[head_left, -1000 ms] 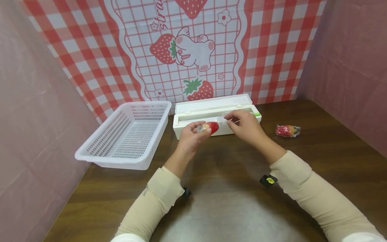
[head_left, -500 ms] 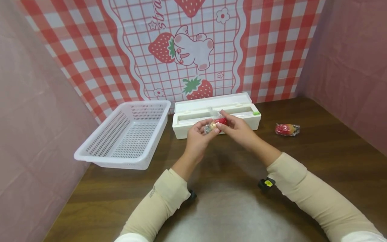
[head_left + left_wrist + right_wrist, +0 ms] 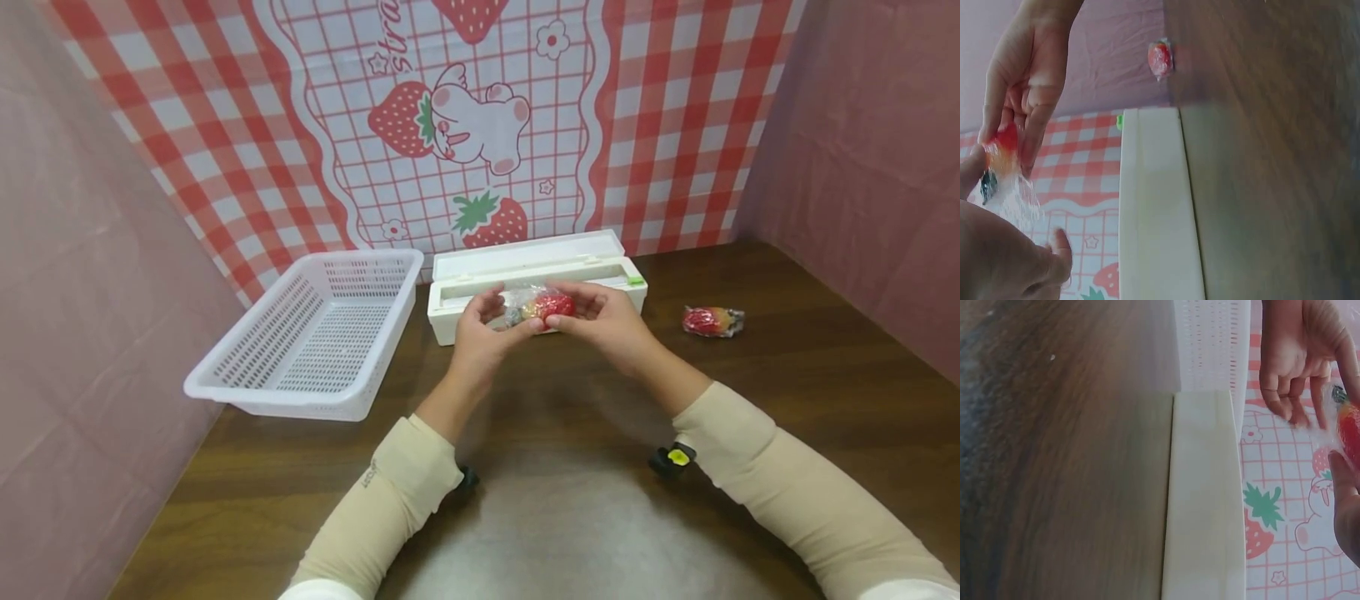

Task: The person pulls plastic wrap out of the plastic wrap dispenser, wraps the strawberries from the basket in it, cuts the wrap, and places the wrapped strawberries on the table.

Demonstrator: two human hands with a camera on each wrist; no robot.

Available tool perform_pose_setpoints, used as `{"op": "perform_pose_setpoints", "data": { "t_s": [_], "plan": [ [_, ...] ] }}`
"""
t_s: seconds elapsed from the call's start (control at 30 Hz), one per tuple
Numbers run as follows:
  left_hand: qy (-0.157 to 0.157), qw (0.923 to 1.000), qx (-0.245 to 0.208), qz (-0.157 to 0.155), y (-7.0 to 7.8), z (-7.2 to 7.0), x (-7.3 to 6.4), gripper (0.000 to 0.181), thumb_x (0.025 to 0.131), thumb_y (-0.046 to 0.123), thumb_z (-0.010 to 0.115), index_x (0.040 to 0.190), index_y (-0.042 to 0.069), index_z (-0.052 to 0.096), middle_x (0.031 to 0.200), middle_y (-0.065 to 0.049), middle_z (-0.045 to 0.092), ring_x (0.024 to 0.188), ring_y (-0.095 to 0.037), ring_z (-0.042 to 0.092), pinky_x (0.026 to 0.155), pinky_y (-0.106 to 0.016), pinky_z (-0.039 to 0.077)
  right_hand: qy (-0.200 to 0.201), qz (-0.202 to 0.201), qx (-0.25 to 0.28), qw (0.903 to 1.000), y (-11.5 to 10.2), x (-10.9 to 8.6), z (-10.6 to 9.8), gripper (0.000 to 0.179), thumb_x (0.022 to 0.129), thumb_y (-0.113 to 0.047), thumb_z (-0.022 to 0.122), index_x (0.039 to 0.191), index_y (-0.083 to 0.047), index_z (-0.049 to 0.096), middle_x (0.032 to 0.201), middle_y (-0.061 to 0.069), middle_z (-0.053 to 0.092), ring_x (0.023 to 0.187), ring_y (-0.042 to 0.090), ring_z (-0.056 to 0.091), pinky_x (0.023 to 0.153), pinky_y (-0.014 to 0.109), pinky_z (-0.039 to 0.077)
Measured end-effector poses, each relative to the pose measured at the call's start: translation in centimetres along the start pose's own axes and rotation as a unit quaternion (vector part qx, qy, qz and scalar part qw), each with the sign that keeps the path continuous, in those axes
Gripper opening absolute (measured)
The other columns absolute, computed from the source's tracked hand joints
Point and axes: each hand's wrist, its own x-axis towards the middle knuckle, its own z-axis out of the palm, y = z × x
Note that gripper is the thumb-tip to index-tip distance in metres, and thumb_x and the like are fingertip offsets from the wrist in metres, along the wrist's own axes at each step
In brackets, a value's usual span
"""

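Note:
A red strawberry (image 3: pixel 553 306), yellowish toward its green-capped end, lies in clear plastic film (image 3: pixel 1019 203) between my two hands. My left hand (image 3: pixel 483 333) holds the capped end, its thumb beneath and its fingers spread apart behind. From the other side my right hand (image 3: pixel 607 321) grips the red tip with thumb and fingers. Loose film sticks up above the fruit. Just behind the hands stands a long white box (image 3: pixel 450 325) with its lid (image 3: pixel 528 252) raised. Another strawberry (image 3: pixel 712 321), wrapped in film, lies on the table to the right.
At the left stands a white perforated basket (image 3: pixel 360 392). A small green piece (image 3: pixel 636 281) sits at the box's right end. Checked strawberry cloth (image 3: pixel 667 125) hangs behind the brown table (image 3: pixel 570 500), and pink cloth (image 3: pixel 862 167) covers both sides.
My right hand first pulled at the film near the box, then came in to the strawberry. The strawberry has shifted slightly right, and the film now bunches around and above it.

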Motion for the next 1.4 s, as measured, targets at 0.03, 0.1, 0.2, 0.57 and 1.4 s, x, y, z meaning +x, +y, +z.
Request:
{"op": "perform_pose_setpoints", "data": {
  "t_s": [0.03,0.1,0.2,0.57,1.4],
  "plan": [
    [-0.004,0.9999,0.008,-0.005,0.0,-0.1,0.1,0.08,0.078,0.011,0.082,0.146,0.007,0.04,0.145,-0.011,0.044,0.127,-0.023,0.045,0.099,-0.034,0.046,0.001,0.001,-0.004,1.0,0.0,-0.1,0.0,0.052,0.088,-0.014,0.073,0.134,0.003,0.055,0.131,0.02,0.058,0.102,0.01,0.062,0.084,0.02,0.053],
    [-0.033,0.9994,0.007,-0.01,0.0,-0.5,0.4,0.088,0.079,0.011,0.081,0.152,0.011,0.031,0.154,-0.009,0.033,0.137,-0.024,0.037,0.106,-0.036,0.04,0.001,0.002,-0.01,0.9999,0.0,-0.2,0.0,0.051,0.087,-0.014,0.074,0.132,0.004,0.057,0.129,0.02,0.06,0.099,0.01,0.063,0.083,0.02,0.053],
    [-0.1,0.9949,-0.014,-0.011,0.0,-1.0,0.9,0.081,0.083,0.003,0.075,0.152,0.013,0.033,0.155,-0.008,0.034,0.137,-0.022,0.039,0.108,-0.036,0.038,-0.005,0.0,-0.01,0.9999,0.0,-0.3,0.1,0.049,0.086,-0.013,0.075,0.129,0.005,0.059,0.124,0.021,0.062,0.094,0.011,0.064,0.081,0.022,0.054],
    [-0.097,0.9949,0.021,-0.019,0.0,-1.0,0.9,0.043,0.083,0.01,0.077,0.124,0.0,0.065,0.112,-0.013,0.07,0.089,-0.014,0.067,0.083,-0.033,0.056,0.015,-0.028,-0.041,0.9987,0.1,-0.7,0.0,0.047,0.087,-0.016,0.074,0.127,0.004,0.061,0.12,0.02,0.064,0.091,0.011,0.063,0.077,0.021,0.054],
    [-0.079,0.9929,-0.057,-0.068,0.4,-1.3,1.1,0.024,0.089,-0.001,0.068,0.107,-0.016,0.065,0.087,-0.012,0.072,0.074,-0.018,0.07,0.08,-0.038,0.057,-0.026,0.013,0.047,0.9985,1.1,-0.7,-0.4,0.045,0.089,-0.005,0.07,0.129,0.01,0.054,0.109,0.001,0.067,0.095,0.012,0.064,0.081,0.025,0.055]
  ]
}}
